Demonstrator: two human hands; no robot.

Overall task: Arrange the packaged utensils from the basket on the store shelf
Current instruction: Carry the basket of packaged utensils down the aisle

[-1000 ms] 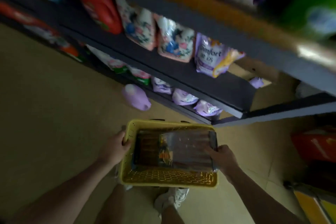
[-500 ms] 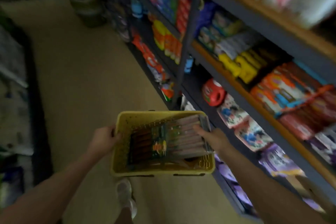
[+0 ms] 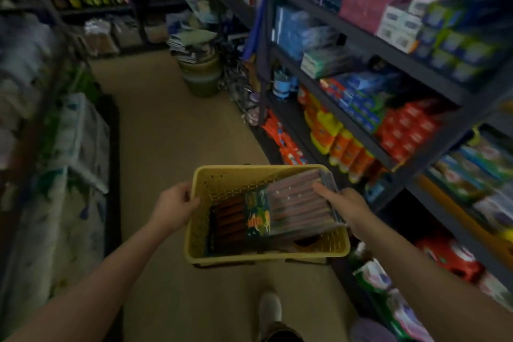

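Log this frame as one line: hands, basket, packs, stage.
left hand: grips yellow basket rim | right hand: on utensil packs in basket | stage: in aisle, none shelved yet

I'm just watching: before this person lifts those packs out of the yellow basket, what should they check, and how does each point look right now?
1. Basket held steady: ok. The left hand grips the left rim of the yellow basket.
2. Hold on the packs: cannot tell. The right hand lies on the right end of the packaged utensils, fingers stretched over the top; a thumb underneath is hidden.
3. Packs free to lift: ok. They lean on the right rim, with nothing on top.
4. Free spot on the store shelf: cannot tell. The visible shelves look full and the picture is blurred.
5. Clear footing: ok. The floor ahead of the shoe is bare.
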